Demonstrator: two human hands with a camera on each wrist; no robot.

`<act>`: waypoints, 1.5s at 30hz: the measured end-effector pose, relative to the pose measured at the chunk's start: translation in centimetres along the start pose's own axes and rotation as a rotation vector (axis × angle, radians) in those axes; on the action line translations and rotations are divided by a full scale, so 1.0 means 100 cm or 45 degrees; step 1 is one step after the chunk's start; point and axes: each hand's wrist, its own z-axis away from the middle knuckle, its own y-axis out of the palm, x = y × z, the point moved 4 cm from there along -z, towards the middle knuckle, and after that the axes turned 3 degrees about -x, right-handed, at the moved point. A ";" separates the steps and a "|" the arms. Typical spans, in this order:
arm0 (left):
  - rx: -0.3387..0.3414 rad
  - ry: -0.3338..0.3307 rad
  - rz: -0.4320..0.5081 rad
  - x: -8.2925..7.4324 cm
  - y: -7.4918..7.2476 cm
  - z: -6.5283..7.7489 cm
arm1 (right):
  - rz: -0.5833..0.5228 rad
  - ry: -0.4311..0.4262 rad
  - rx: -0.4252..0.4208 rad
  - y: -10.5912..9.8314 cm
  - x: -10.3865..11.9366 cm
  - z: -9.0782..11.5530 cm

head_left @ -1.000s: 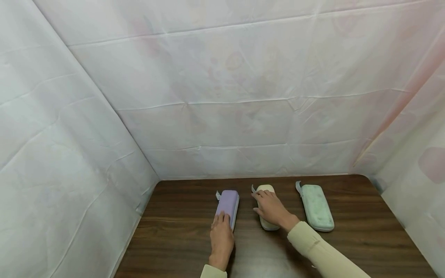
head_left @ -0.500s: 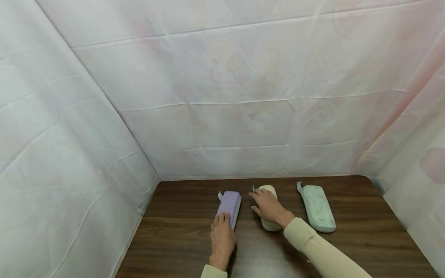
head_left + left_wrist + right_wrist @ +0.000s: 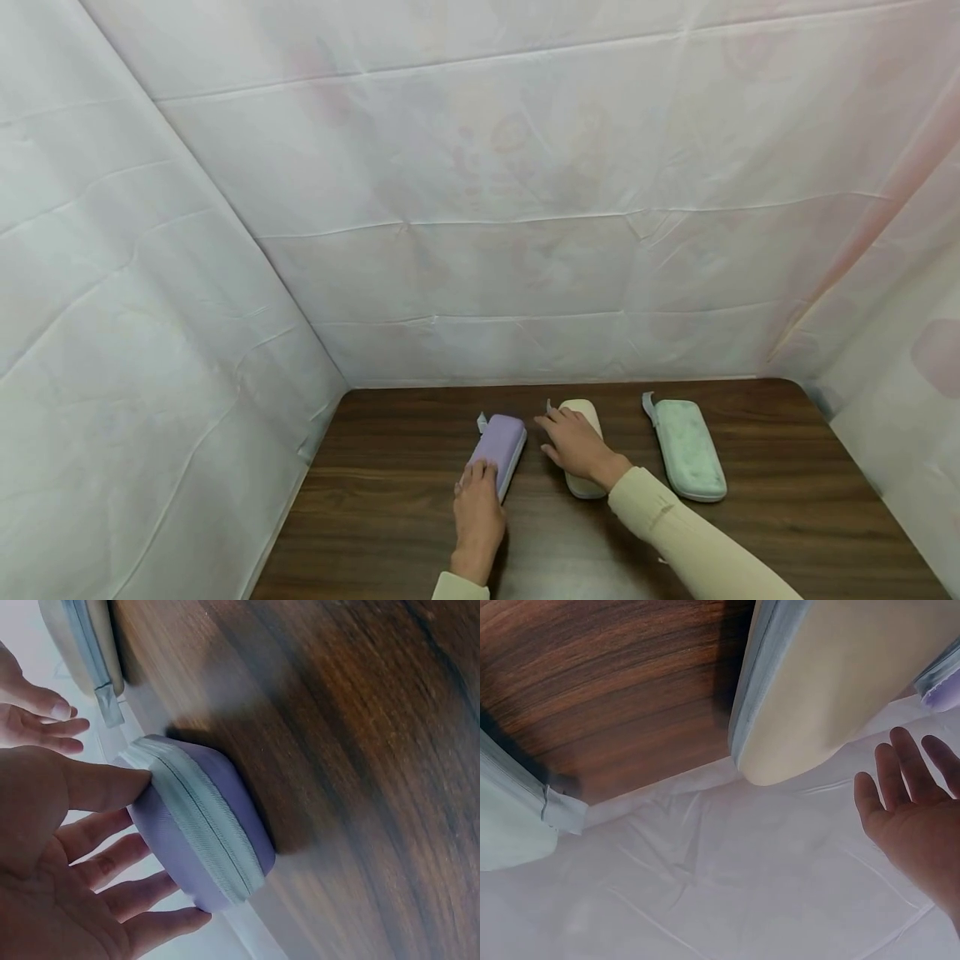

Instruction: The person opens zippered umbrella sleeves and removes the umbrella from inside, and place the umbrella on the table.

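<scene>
A purple zippered pencil case (image 3: pixel 504 437) lies slanted on the table, its far end turned to the right. My left hand (image 3: pixel 477 512) holds its near end; in the left wrist view the thumb (image 3: pixel 112 786) meets one edge of the case and the fingers spread over its top toward the other edge. To the right is a cream zippered pencil case (image 3: pixel 585 486), partly covered in the head view by my right hand (image 3: pixel 576 446). That hand hovers over it with loosely extended fingers, and a gap shows between them in the right wrist view.
A pale green zippered pencil case (image 3: pixel 688 450) lies right of the cream one. Each case has a grey pull tab at its far left. White sheeting (image 3: pixel 480 275) stands behind the brown wooden table (image 3: pixel 375 467) and on both sides.
The purple pencil case has turned clockwise under my left hand, its far end swinging right. My right hand has drifted slightly left over the cream case.
</scene>
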 end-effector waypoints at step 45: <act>-0.049 0.079 0.053 0.007 -0.007 0.001 | 0.042 -0.048 0.044 0.009 -0.001 -0.014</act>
